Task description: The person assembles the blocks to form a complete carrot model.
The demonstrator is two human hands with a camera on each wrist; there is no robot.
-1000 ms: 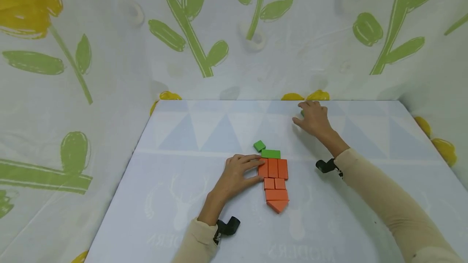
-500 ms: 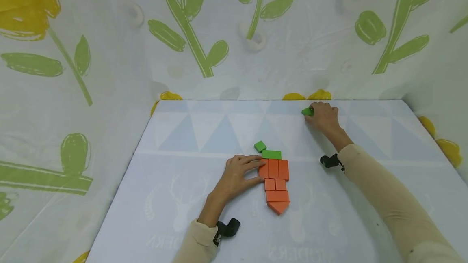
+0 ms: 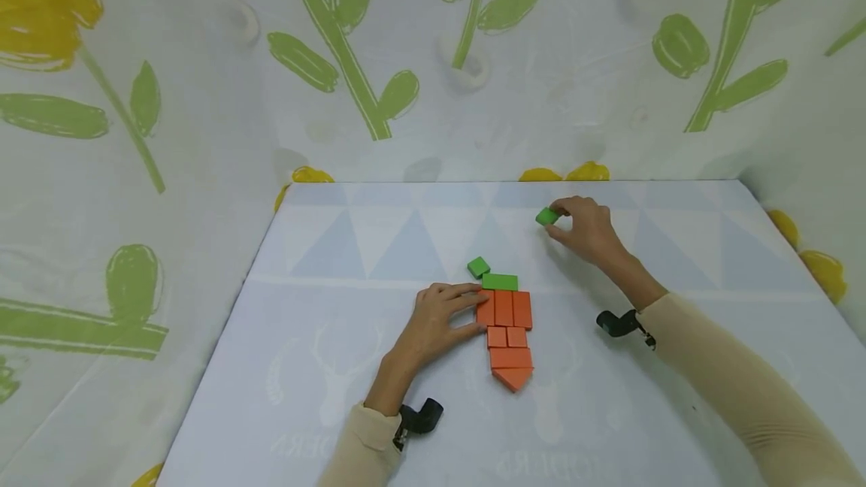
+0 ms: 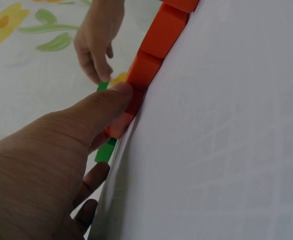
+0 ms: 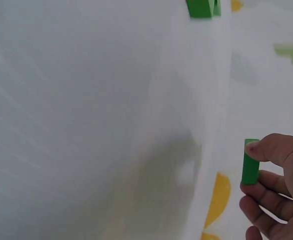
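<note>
My right hand [image 3: 585, 230] pinches a small green block [image 3: 546, 216] between thumb and fingers near the table's far edge; in the right wrist view the green block [image 5: 250, 162] stands out from the fingertips. My left hand [image 3: 438, 322] rests against the left side of the orange blocks [image 3: 504, 309], thumb and fingers spread and touching the left one of the three upright blocks. In the left wrist view its thumb lies on an orange block [image 4: 135, 97]. Below these are two small orange squares, an orange rectangle [image 3: 510, 358] and an orange triangle [image 3: 513, 379] pointing toward me.
A green rectangle [image 3: 500, 282] lies against the top of the orange row. Beside its upper left corner sits a tilted green square [image 3: 478, 267]. The white table [image 3: 304, 367] ends at a patterned cloth wall [image 3: 575, 119].
My right hand has grasped the green block at the far edge and brought it slightly left and nearer. The left hand stays on the orange blocks.
</note>
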